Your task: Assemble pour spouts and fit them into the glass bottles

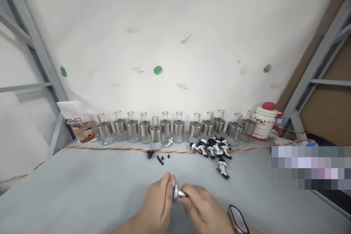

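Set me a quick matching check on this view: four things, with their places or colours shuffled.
1. nearest silver pour spout
2. twisted wire
3. clear plastic cup
4. cream canister

A. red and yellow
B. right of the bottle row
C. between left hand and right hand
D. left of the bottle row

Pairs: 1-C, 2-A, 3-D, 4-B

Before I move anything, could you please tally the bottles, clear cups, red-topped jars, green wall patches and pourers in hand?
Bottles: 12
Clear cup: 1
Red-topped jar: 1
Green patches: 3
Held pourer: 1
Total: 18
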{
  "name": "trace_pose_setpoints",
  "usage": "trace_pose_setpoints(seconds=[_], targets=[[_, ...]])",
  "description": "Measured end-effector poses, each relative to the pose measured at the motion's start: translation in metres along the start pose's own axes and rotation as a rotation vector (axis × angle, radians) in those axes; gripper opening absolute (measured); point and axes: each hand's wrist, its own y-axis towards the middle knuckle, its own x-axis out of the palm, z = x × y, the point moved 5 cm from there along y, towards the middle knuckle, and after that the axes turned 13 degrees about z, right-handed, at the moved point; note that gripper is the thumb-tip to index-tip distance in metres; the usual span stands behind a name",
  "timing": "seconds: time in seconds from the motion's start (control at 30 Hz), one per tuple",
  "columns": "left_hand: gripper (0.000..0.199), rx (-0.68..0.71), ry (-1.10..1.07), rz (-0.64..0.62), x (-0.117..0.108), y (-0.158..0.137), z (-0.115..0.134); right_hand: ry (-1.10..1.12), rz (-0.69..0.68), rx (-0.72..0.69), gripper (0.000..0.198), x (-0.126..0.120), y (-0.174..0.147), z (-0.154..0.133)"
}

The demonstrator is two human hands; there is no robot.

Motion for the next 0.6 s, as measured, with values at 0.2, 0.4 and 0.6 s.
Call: trace_pose_setpoints(seconds=[0.2,0.4,0.6], targets=[[0.024,0.111,0.131,0.043,-0.002,0.001,-0.005,0.484,-0.187,0.437,0.04,0.006,0.008,0.008],[0.03,0.03,0.144,-0.003,-0.005,0.009,0.004,1.107,-0.331,0.693,0.047,0.022,0.009,0.009],[0.039,-0.146,0.067,-0.061,-0.009,0.016,0.011,1.239,-0.332,0.828,0.048,0.019,0.011,0.015]])
